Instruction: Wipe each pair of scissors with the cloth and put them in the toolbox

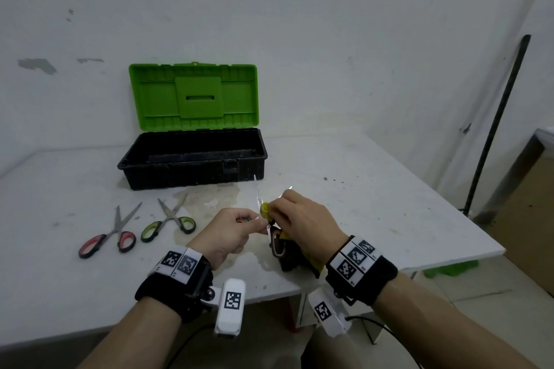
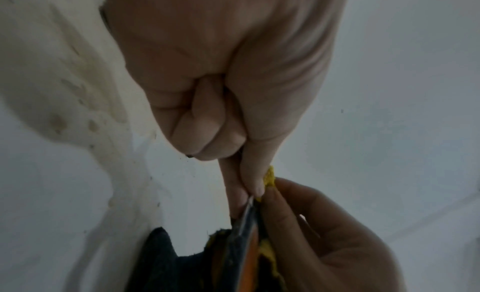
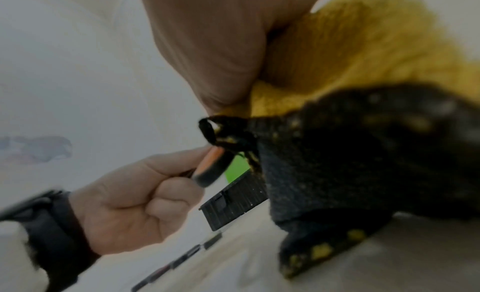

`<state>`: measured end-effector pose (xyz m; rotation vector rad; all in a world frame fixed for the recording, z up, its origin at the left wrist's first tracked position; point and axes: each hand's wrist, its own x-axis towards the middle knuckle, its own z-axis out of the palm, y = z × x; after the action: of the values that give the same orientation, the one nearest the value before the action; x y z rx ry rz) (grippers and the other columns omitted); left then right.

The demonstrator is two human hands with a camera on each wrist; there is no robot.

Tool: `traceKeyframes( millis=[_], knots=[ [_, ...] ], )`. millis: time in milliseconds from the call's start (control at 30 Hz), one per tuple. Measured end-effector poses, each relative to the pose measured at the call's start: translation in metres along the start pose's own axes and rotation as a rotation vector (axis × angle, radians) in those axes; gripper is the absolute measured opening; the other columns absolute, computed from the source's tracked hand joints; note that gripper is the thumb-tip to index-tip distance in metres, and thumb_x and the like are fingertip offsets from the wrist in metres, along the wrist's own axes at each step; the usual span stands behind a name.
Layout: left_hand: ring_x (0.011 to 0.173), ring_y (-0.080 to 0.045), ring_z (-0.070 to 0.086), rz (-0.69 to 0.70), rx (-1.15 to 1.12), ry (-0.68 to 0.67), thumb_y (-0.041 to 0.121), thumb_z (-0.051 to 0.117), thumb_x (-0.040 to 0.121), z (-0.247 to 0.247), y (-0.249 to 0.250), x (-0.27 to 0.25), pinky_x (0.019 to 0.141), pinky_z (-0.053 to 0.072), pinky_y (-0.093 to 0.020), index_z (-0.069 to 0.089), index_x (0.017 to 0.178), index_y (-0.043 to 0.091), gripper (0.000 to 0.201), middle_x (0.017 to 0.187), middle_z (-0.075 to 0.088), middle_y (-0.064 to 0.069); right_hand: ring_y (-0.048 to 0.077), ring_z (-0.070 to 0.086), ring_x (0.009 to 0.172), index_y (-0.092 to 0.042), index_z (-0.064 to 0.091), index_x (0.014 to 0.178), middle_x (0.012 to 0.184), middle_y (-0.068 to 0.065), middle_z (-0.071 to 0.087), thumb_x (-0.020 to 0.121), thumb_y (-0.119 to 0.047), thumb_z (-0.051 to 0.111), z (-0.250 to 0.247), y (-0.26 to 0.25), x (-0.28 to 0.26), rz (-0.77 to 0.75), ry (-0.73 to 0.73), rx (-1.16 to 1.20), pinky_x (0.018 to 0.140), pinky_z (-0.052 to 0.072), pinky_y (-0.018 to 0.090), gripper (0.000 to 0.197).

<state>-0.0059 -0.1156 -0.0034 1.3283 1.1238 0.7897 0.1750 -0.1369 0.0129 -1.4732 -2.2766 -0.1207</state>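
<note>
Scissors with orange-and-black handles (image 1: 277,244) sit open between both hands above the white table (image 1: 389,204). The left hand (image 1: 230,234) pinches one handle loop, its other fingers curled. The right hand (image 1: 305,219) grips the yellow-and-black cloth (image 3: 363,70), wrapped around one blade near the pivot. Red-handled scissors (image 1: 106,238) and green-handled scissors (image 1: 169,223) lie side by side on the table to the left, in front of the toolbox (image 1: 192,159), whose green lid (image 1: 193,96) stands open.
</note>
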Motion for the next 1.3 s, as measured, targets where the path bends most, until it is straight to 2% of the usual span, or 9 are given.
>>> traceKeyframes(
  millis=[167, 300, 433, 567, 700, 933, 1033, 1133, 1300],
  knots=[
    [0.044, -0.009, 0.026, -0.002, -0.020, 0.036, 0.014, 0.067, 0.094, -0.006, -0.002, 0.000, 0.041, 0.018, -0.021, 0.067, 0.096, -0.005, 0.020, 0.088, 0.077, -0.015, 0.018, 0.057, 0.077, -0.024, 0.063, 0.097, 0.095, -0.006, 0.052, 0.102, -0.037, 0.043, -0.004, 0.026, 0.009, 0.185, 0.103, -0.003, 0.062, 0.053, 0.039, 0.024],
    [0.043, -0.009, 0.026, 0.012, 0.008, 0.036, 0.014, 0.066, 0.094, -0.005, 0.000, -0.001, 0.039, 0.019, -0.020, 0.067, 0.099, -0.009, 0.024, 0.067, 0.072, -0.001, 0.018, 0.055, 0.072, -0.023, 0.065, 0.092, 0.091, -0.006, 0.052, 0.100, -0.037, 0.045, -0.017, 0.022, 0.011, 0.194, 0.204, 0.027, 0.059, 0.050, 0.036, 0.026],
    [0.043, -0.010, 0.027, 0.057, 0.120, 0.032, 0.018, 0.066, 0.095, 0.001, 0.001, 0.001, 0.040, 0.020, -0.020, 0.070, 0.095, -0.003, 0.022, 0.047, 0.059, 0.010, 0.022, 0.057, 0.075, -0.021, 0.064, 0.092, 0.093, -0.004, 0.049, 0.100, -0.035, 0.043, -0.014, -0.004, 0.009, 0.045, -0.010, -0.028, 0.057, 0.046, 0.035, 0.027],
    [0.040, -0.001, 0.038, 0.071, 0.205, 0.044, 0.019, 0.069, 0.093, 0.001, -0.004, 0.000, 0.041, 0.028, -0.013, 0.074, 0.093, 0.003, 0.017, 0.054, 0.064, 0.012, 0.025, 0.060, 0.081, -0.020, 0.066, 0.095, 0.095, -0.002, 0.051, 0.101, -0.035, 0.040, -0.010, 0.010, 0.016, 0.129, -0.077, -0.097, 0.058, 0.037, 0.031, 0.031],
    [0.045, -0.009, 0.032, 0.028, 0.143, 0.041, 0.018, 0.067, 0.094, -0.002, -0.007, -0.003, 0.041, 0.025, -0.019, 0.073, 0.095, 0.001, 0.018, 0.059, 0.068, 0.007, 0.025, 0.060, 0.080, -0.017, 0.065, 0.092, 0.095, -0.001, 0.051, 0.101, -0.033, 0.040, -0.018, 0.027, 0.019, 0.242, 0.006, -0.083, 0.061, 0.049, 0.036, 0.031],
    [0.042, -0.008, 0.025, 0.020, 0.082, 0.004, 0.017, 0.064, 0.096, 0.004, -0.002, 0.000, 0.040, 0.018, -0.021, 0.067, 0.099, -0.007, 0.024, 0.047, 0.060, 0.009, 0.022, 0.058, 0.076, -0.020, 0.064, 0.096, 0.096, -0.003, 0.050, 0.102, -0.034, 0.041, -0.007, -0.003, 0.001, 0.066, -0.046, -0.055, 0.058, 0.047, 0.034, 0.027],
    [0.044, -0.009, 0.027, 0.006, 0.073, 0.022, 0.017, 0.067, 0.094, 0.001, -0.006, 0.001, 0.040, 0.019, -0.021, 0.068, 0.098, -0.006, 0.023, 0.059, 0.069, 0.003, 0.021, 0.057, 0.075, -0.019, 0.063, 0.090, 0.094, -0.004, 0.049, 0.101, -0.032, 0.041, -0.008, 0.017, 0.009, 0.192, -0.019, -0.045, 0.055, 0.041, 0.030, 0.028],
    [0.044, -0.008, 0.028, -0.008, 0.068, 0.035, 0.017, 0.068, 0.093, -0.002, -0.008, -0.001, 0.040, 0.021, -0.020, 0.071, 0.096, -0.001, 0.018, 0.070, 0.073, -0.001, 0.023, 0.057, 0.076, -0.017, 0.062, 0.088, 0.093, -0.003, 0.049, 0.101, -0.032, 0.039, -0.018, 0.032, 0.013, 0.289, 0.037, -0.060, 0.063, 0.051, 0.039, 0.030],
    [0.042, -0.009, 0.026, -0.007, 0.017, 0.012, 0.017, 0.066, 0.095, 0.002, -0.004, 0.000, 0.039, 0.019, -0.020, 0.068, 0.094, -0.003, 0.020, 0.066, 0.071, 0.000, 0.020, 0.056, 0.072, -0.019, 0.063, 0.094, 0.094, -0.004, 0.050, 0.102, -0.034, 0.042, -0.018, 0.003, 0.003, 0.067, 0.061, -0.041, 0.057, 0.050, 0.037, 0.027]
  ],
)
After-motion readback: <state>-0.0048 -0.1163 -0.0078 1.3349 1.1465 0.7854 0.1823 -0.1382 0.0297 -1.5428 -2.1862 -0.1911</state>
